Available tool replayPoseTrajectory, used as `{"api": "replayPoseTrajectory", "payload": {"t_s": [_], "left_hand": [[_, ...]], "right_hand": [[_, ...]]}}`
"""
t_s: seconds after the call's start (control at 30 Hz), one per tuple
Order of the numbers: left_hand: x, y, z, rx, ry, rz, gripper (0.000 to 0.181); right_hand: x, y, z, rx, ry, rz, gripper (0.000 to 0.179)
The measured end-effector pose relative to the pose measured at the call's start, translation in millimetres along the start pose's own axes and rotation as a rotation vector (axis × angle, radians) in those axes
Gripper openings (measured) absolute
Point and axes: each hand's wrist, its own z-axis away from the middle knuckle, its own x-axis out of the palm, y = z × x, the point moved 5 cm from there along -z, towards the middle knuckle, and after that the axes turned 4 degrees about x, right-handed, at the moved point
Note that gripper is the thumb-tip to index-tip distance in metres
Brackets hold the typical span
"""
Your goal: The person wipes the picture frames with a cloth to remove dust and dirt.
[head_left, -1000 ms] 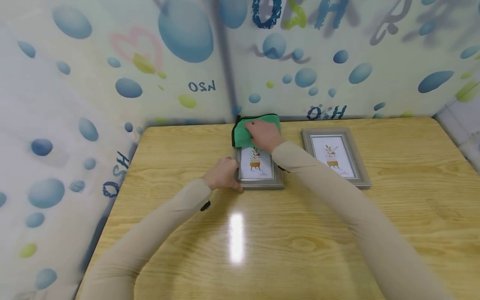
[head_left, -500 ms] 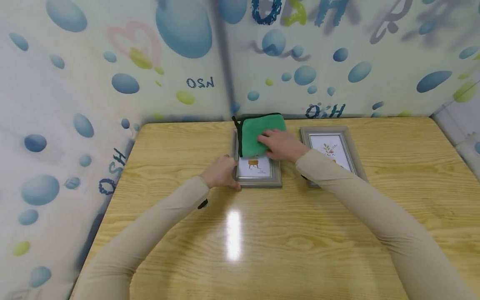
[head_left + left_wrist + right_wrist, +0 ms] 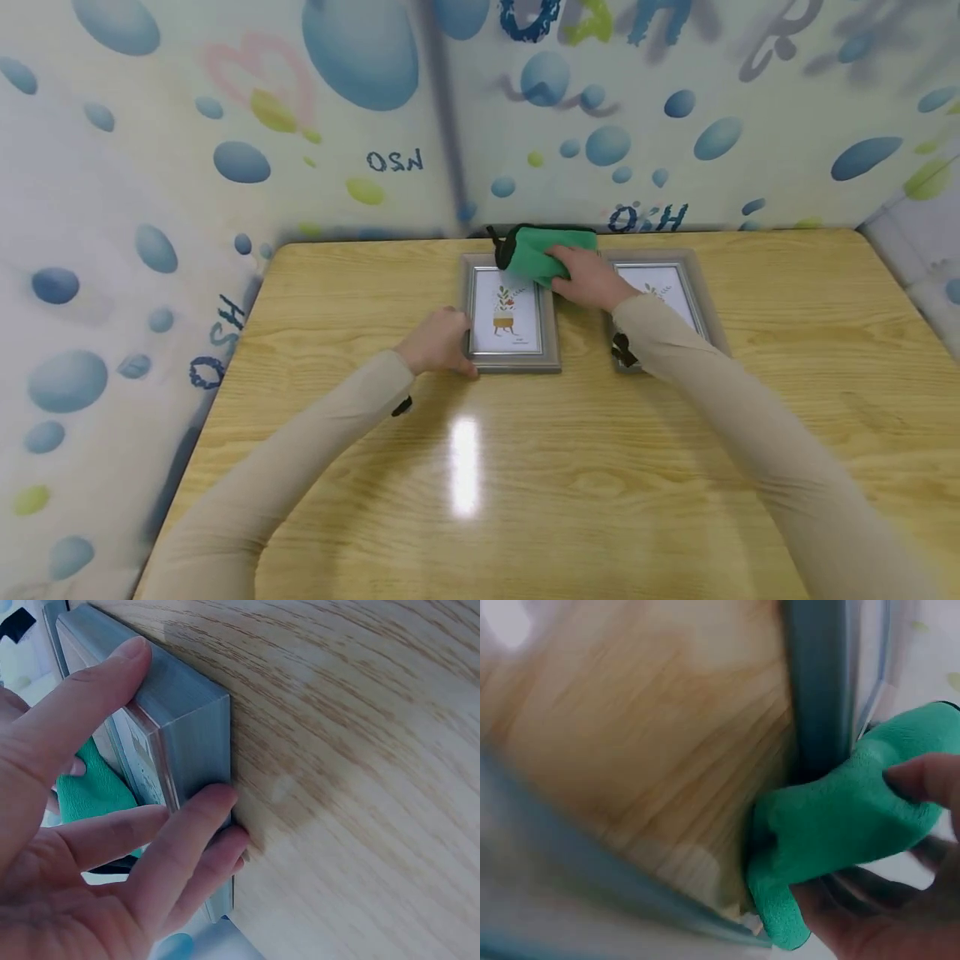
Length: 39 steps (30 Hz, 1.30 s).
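Note:
A grey picture frame [image 3: 491, 317] lies flat, with a potted-plant print behind its pane. At its lower left corner, my left hand [image 3: 437, 342] grips the edges, thumb on one side and fingertips on the other in the left wrist view. A green cloth [image 3: 531, 250] with black trim is bunched in my right hand [image 3: 591, 279], pinched between thumb and fingers. It overlaps the frame's upper right corner. In the right wrist view the folded cloth [image 3: 840, 817] drapes against a frame's side edge.
A second grey frame [image 3: 701, 292] with a similar print lies to the right, partly hidden by my right forearm. The wooden table [image 3: 540, 467] ends at a bubble-patterned wall [image 3: 637, 75] behind; another wall stands left.
My right hand has moved the cloth down over the picture, then up and right to the frame's upper right corner, uncovering most of the print. My left hand keeps its grip.

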Motion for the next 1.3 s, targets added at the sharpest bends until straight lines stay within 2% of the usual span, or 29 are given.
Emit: {"api": "replayPoseTrajectory", "payload": {"t_s": [0.1, 0.2, 0.4, 0.57, 0.8, 1.0, 1.13, 1.3], "left_hand": [[-0.3, 1.4, 0.0, 0.003, -0.009, -0.02, 0.057], [0.3, 3.2, -0.7, 0.004, -0.013, -0.032, 0.058], [0.6, 3.2, -0.2, -0.009, -0.003, -0.015, 0.057], [0.0, 2.3, 0.4, -0.027, -0.006, 0.012, 0.057], [-0.8, 0.2, -0.2, -0.064, -0.016, 0.041, 0.057], [-2.4, 1.5, -1.5, -0.051, -0.004, 0.028, 0.052], [-2.1, 1.3, -1.8, -0.042, 0.003, 0.01, 0.051], [-2.4, 2.1, -2.6, -0.027, 0.004, -0.017, 0.049]], "right_hand": [[0.9, 3.5, -4.8, 0.063, -0.001, -0.096, 0.059], [0.4, 0.9, -6.9, 0.11, -0.018, -0.107, 0.06], [3.9, -8.6, -8.2, 0.064, -0.052, -0.001, 0.048], [10.2, -14.8, -1.5, 0.059, -0.056, 0.016, 0.042], [19.3, -28.4, 29.3, 0.042, -0.048, 0.054, 0.042], [28.2, -42.9, 67.2, -0.046, -0.029, 0.071, 0.037], [38.3, -48.3, 89.6, -0.097, -0.024, 0.091, 0.04], [42.5, -50.3, 104.5, -0.122, 0.025, 0.08, 0.039]]}}
